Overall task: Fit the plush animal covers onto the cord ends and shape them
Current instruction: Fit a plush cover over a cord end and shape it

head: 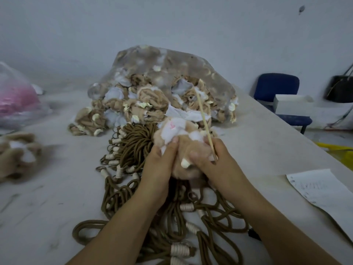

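Observation:
A tan and white plush animal cover (177, 131) with a pink stitched mouth is held up between both hands above the table. My left hand (158, 163) grips its left side, fingers pinching the white fur. My right hand (208, 157) grips its right side and also holds a thin wooden stick (204, 119) that points up and away. Brown cords (133, 142) with cream-wrapped ends and metal rings lie bundled under and behind my hands. The cord end inside the cover is hidden.
A clear bag (168, 67) spills a heap of tan plush covers at the back of the white table (57, 188). Another plush piece (19, 153) lies at the left, a pink-filled bag (17, 98) behind it. Paper (321, 188) lies right; a blue chair (277, 88) stands beyond the edge.

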Tool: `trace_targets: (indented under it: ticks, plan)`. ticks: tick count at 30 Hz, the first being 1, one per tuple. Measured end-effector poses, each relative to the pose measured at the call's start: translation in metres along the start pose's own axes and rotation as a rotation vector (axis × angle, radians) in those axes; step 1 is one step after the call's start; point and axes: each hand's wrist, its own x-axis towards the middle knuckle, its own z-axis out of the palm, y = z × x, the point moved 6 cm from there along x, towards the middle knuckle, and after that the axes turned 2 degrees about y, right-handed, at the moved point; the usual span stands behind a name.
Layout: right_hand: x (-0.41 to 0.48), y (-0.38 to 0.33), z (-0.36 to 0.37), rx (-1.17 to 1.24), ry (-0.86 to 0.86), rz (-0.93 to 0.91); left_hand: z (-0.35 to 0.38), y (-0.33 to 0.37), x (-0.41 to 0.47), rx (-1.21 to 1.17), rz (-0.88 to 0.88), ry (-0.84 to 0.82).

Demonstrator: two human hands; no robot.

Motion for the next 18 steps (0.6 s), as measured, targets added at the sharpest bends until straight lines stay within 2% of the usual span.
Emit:
trace_targets:
  ticks: [5,7,9,11,13,14,15,16,18]
  plan:
    - [-0.001,0.002,0.003,-0.2,0.017,-0.047,0.004,-0.003,-0.001,-0.019,-0.042,-0.008]
    - [-0.001,0.008,-0.002,-0.104,0.079,-0.004,0.006,-0.004,-0.003,-0.013,-0.058,-0.026]
    - [-0.001,0.018,-0.006,0.105,0.135,0.116,0.01,-0.005,-0.006,0.044,-0.046,-0.05]
    - [0.0,0.027,-0.009,0.266,0.185,0.242,0.006,-0.002,-0.006,0.335,0.088,0.032]
    - [0.002,0.031,-0.015,0.384,0.211,0.279,0.005,0.022,-0.015,0.727,0.482,0.169]
    - [0.003,0.029,-0.017,0.436,0.204,0.26,0.012,0.032,-0.022,0.833,0.686,0.162]
    - [0.004,0.026,-0.018,0.489,0.184,0.234,0.019,0.034,-0.026,0.905,0.813,0.093]
    - [0.004,0.021,-0.016,0.547,0.15,0.205,0.027,0.03,-0.028,0.954,0.861,-0.017]
    - [0.004,0.016,-0.012,0.696,0.09,0.189,0.04,0.011,-0.027,0.979,0.73,-0.242]
